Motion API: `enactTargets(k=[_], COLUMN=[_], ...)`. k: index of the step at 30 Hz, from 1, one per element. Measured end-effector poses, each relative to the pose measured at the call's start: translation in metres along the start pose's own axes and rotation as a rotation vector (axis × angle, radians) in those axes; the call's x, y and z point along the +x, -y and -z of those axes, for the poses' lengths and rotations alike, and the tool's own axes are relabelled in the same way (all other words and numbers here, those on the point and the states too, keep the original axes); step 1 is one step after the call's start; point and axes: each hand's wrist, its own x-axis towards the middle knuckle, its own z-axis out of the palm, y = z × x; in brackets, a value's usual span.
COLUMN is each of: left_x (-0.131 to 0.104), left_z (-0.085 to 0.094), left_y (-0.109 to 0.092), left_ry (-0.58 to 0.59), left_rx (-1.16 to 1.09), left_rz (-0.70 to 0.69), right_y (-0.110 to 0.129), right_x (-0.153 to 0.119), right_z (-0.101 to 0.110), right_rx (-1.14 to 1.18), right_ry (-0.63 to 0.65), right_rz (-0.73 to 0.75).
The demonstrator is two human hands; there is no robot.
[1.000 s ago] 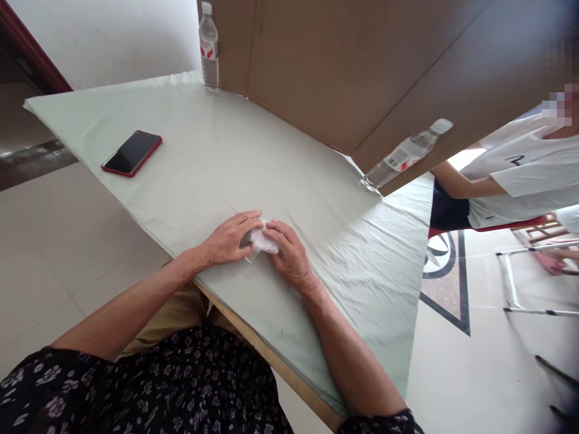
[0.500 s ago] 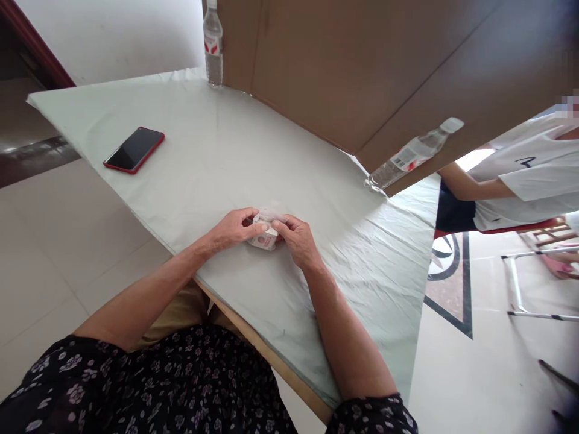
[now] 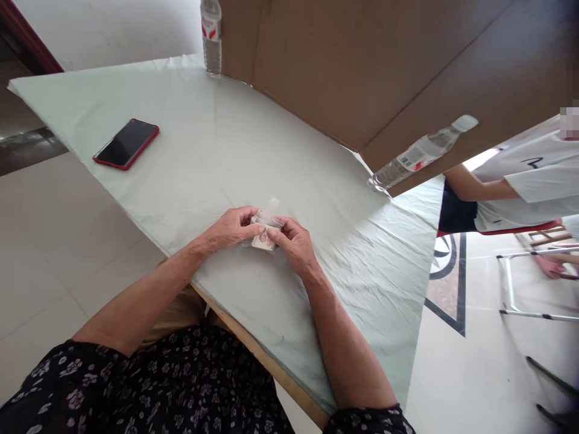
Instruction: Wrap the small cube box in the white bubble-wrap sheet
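Observation:
A small white packet (image 3: pixel 263 242) with reddish print is held just above the tablecloth, between my two hands. Translucent plastic (image 3: pixel 272 209) sticks up from its top edge. My left hand (image 3: pixel 233 228) grips its left side, the thumb lying across the front and the fingers behind. On the other side, my right hand (image 3: pixel 296 242) pinches it, with the thumb near the left thumb. My fingers cover part of the packet, and I cannot make out what is inside it.
A phone (image 3: pixel 126 143) in a red case lies at the table's left. A brown board (image 3: pixel 316 66) stands along the far side, with an upright water bottle (image 3: pixel 211 42) and a tilted one (image 3: pixel 418 158) against it. A person in a white shirt (image 3: pixel 543 175) sits at right.
The packet has turned a little in my hands, and its translucent plastic now stands up higher. Both hands keep their hold. The view has shifted slightly.

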Motion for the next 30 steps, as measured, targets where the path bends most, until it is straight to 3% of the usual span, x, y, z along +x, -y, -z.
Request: enactTargets(k=[7, 14, 19, 25, 30], left_x=[-0.003, 0.000, 0.002, 0.004, 0.002], left_z=[0.001, 0.004, 0.007, 0.006, 0.003], left_y=[0.002, 0.005, 0.006, 0.010, 0.011], left_ry=[-0.017, 0.010, 0.052, 0.002, -0.039], left_rx=[-0.004, -0.066, -0.052, -0.012, 0.080], left_rz=[-0.021, -0.047, -0.051, -0.056, -0.094], right_y=[0.007, 0.022, 0.030, 0.029, 0.016], right_x=[-0.002, 0.035, 0.035, 0.007, -0.009], right_z=[-0.001, -0.005, -0.011, -0.006, -0.009], right_rx=[-0.063, -0.031, -0.011, -0.449, -0.691], right_ry=[-0.030, -0.052, -0.081, -0.175, -0.205], right_rz=[0.012, -0.015, 0.093, 0.357, 0.491])
